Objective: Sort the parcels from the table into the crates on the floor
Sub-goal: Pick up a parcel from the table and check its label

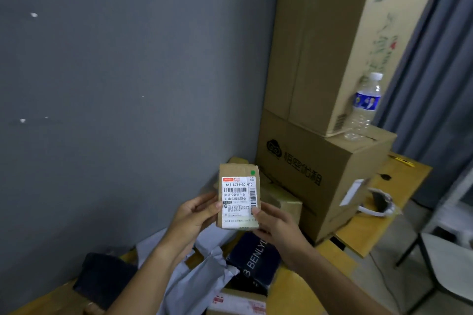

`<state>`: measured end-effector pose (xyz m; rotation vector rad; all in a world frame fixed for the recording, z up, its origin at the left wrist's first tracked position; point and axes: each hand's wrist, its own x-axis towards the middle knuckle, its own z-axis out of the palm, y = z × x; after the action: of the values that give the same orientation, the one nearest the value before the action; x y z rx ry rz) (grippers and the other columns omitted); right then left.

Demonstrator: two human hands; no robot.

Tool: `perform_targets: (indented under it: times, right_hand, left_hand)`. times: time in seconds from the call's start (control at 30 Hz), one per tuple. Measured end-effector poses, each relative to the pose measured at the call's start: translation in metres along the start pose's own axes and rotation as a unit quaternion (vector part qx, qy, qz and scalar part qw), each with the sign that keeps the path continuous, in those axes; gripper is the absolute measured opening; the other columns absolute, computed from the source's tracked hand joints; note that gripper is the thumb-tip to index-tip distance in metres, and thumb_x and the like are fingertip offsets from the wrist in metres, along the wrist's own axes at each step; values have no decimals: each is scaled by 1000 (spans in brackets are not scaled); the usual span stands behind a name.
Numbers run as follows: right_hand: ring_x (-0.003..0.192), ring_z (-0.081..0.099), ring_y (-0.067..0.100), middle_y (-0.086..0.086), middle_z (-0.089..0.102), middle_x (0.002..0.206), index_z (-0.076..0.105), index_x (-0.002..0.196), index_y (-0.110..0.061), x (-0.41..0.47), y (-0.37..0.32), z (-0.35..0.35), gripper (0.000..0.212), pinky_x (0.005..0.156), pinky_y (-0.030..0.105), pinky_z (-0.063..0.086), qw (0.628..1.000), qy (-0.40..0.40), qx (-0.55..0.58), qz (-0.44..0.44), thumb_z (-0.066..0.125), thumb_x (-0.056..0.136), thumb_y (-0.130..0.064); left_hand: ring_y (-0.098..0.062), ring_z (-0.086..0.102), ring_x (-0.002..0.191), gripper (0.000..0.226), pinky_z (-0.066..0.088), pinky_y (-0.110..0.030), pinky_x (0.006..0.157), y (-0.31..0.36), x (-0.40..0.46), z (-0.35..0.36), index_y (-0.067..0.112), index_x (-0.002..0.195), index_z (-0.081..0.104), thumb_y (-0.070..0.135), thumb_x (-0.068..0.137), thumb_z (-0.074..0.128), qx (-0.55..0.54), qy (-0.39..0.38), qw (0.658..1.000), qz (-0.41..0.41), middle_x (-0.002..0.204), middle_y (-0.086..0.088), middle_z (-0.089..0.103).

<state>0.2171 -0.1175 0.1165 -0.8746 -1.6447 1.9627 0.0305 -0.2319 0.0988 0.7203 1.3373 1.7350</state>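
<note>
I hold a small brown cardboard parcel point(239, 195) upright in front of me, its white shipping label and a green dot sticker facing me. My left hand point(195, 215) grips its left edge and my right hand point(275, 225) grips its lower right corner. Below my hands more parcels lie on the yellow table point(294, 291): white plastic mailer bags point(197, 271), a dark blue box point(256, 261) with white lettering, a black parcel point(102, 279) at the left and a carton point(235, 303) with red print at the bottom edge. No crates are in view.
A large brown carton point(320, 181) stands on the table at the right with a tall carton point(325, 41) and a clear water bottle point(363, 107) on top. A grey wall fills the left. A smaller carton point(284, 202) sits behind the held parcel. A chair point(440, 263) stands at the far right.
</note>
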Motion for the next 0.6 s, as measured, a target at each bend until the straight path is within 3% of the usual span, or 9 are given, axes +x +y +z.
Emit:
perform_targets:
  times: [0.1, 0.2, 0.27, 0.4, 0.47, 0.53, 0.6]
  right_hand:
    - [103, 74, 14, -1, 77, 111, 62, 122, -25, -28, 2, -49, 22, 88, 27, 58, 1000, 24, 6, 6, 63, 100, -25]
    - [98, 74, 10, -4, 78, 106, 64, 117, -26, -59, 6, -99, 17, 75, 20, 59, 998, 53, 21, 3, 61, 101, -22]
    - [94, 75, 7, -7, 79, 103, 65, 114, -28, -79, 11, -132, 15, 71, 18, 58, 996, 83, 24, -1, 61, 101, -22]
    - [109, 70, 14, -2, 75, 116, 62, 131, -20, -123, 25, -201, 34, 99, 35, 53, 988, 152, 28, 8, 65, 99, -28]
    - [115, 67, 18, 1, 73, 121, 58, 140, -15, -145, 32, -233, 46, 107, 41, 50, 984, 175, 32, 13, 66, 97, -30]
    - [113, 69, 18, 3, 73, 121, 57, 140, -13, -166, 39, -263, 45, 98, 34, 55, 980, 196, 39, 11, 66, 98, -27]
    - [104, 72, 15, 5, 74, 119, 60, 135, -12, -185, 45, -288, 37, 78, 22, 57, 975, 218, 49, 8, 63, 99, -21]
  left_hand:
    - [-27, 70, 111, 51, 56, -41, 97, -13, -2, 55, 9, 127, 65, 23, 80, 79, 25, -20, 999, -11, 118, -11, 74]
    - [-26, 72, 105, 31, 61, -32, 86, -25, -10, 117, 7, 121, 67, 8, 90, 67, 14, -39, 999, -28, 112, -11, 76]
    - [-27, 72, 106, 28, 60, -36, 90, -36, -18, 154, 10, 120, 68, 9, 92, 64, 22, -66, 997, -41, 112, -11, 75]
    - [-23, 71, 110, 34, 58, -37, 93, -68, -32, 232, 15, 126, 65, 19, 92, 64, 46, -124, 990, -58, 118, -8, 74]
    - [-21, 70, 111, 38, 55, -39, 97, -83, -39, 269, 18, 128, 64, 24, 91, 65, 57, -152, 984, -67, 119, -5, 74]
    - [-19, 71, 110, 34, 56, -35, 94, -99, -45, 303, 20, 127, 65, 22, 93, 65, 70, -179, 979, -73, 117, -2, 74]
    - [-18, 71, 107, 30, 59, -28, 88, -114, -50, 333, 20, 125, 66, 18, 95, 65, 78, -195, 975, -79, 116, -1, 75]
